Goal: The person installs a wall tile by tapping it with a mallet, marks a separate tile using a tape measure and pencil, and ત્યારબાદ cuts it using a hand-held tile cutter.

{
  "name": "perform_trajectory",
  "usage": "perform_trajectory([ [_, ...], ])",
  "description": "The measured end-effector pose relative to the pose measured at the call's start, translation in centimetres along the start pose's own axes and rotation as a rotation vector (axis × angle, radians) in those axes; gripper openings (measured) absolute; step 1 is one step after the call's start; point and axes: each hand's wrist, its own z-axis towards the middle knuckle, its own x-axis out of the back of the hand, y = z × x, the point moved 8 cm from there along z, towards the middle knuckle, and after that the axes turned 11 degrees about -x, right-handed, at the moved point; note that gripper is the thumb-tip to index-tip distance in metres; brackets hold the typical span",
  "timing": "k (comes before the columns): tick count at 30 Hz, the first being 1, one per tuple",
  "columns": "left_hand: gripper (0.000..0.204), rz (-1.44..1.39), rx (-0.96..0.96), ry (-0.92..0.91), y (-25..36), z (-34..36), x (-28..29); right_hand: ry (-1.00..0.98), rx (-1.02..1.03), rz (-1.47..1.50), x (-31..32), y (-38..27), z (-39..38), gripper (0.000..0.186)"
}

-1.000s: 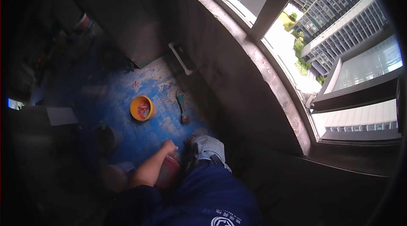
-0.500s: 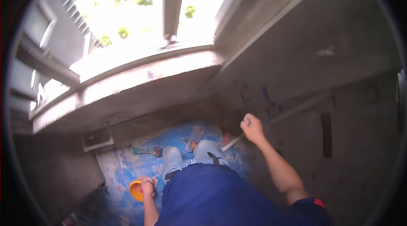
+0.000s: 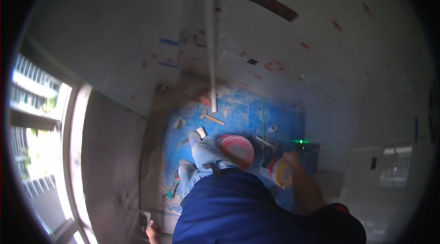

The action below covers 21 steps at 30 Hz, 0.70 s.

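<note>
My left hand (image 3: 152,229) is curled at the lower left, just below a small white bracket-like object (image 3: 147,216); what it holds, if anything, is unclear. My right hand (image 3: 290,157) hangs closed and dim beside a red-and-yellow bucket (image 3: 283,175); whether it grips anything is hidden. A pink bucket (image 3: 236,150) stands near my bent legs. Beyond them lie a hammer (image 3: 215,119) with a wooden handle and a teal power tool (image 3: 172,192) on the blue floor covering (image 3: 247,106).
A long white pipe (image 3: 212,60) runs down a grey wall (image 3: 321,47) with red and blue marks. A bright window (image 3: 39,148) is at the left. A green laser light (image 3: 301,142) glows at the right, with small items scattered around.
My view has swung from the window toward the marked wall, putting the window at left. My right hand, raised half a second ago, now hangs by the buckets; my left appears farther down the frame.
</note>
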Motion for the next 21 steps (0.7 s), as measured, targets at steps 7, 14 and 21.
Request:
perform_trajectory([
  [7,0.029,0.067,-0.561,-0.324,26.0,4.1,-21.1,-0.311,-0.020,0.209,-8.2,4.0,-5.2,0.012],
  [14,0.008,0.267,-0.520,-0.320,30.9,-2.3,-36.6,-0.403,-0.217,0.151,-10.5,4.0,-2.2,0.023],
  [21,0.026,0.098,-0.238,0.036,11.0,3.8,-36.5,-0.453,0.179,-0.444,-12.4,-9.0,17.7,0.013],
])
